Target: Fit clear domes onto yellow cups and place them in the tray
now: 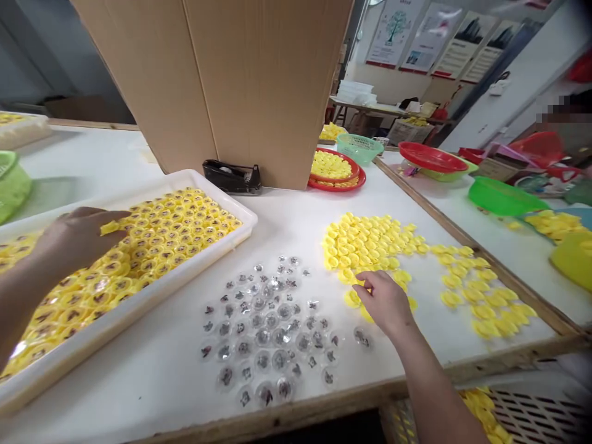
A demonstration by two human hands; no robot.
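Observation:
My left hand [78,237] is over the white tray [152,299] at the left, its thumb and fingers closed on a yellow cap [110,228]. Rows of yellow caps with dark printed pictures under clear covers [161,237] fill much of that tray. On the right, my right hand [386,302] hovers at the near edge of a pile of plain yellow caps [365,243]. Its thumb and forefinger are bent with a small gap between the tips, and I see nothing held there. Between both hands lie many clear round domes with small dark pictures [271,320], spread on the white table.
A tall cardboard box [231,80] stands at the back, with a black tape dispenser [231,177] before it. Red trays of yellow caps [335,169] and a green basket [359,148] are behind. A wooden strip [462,237] edges the table's right side.

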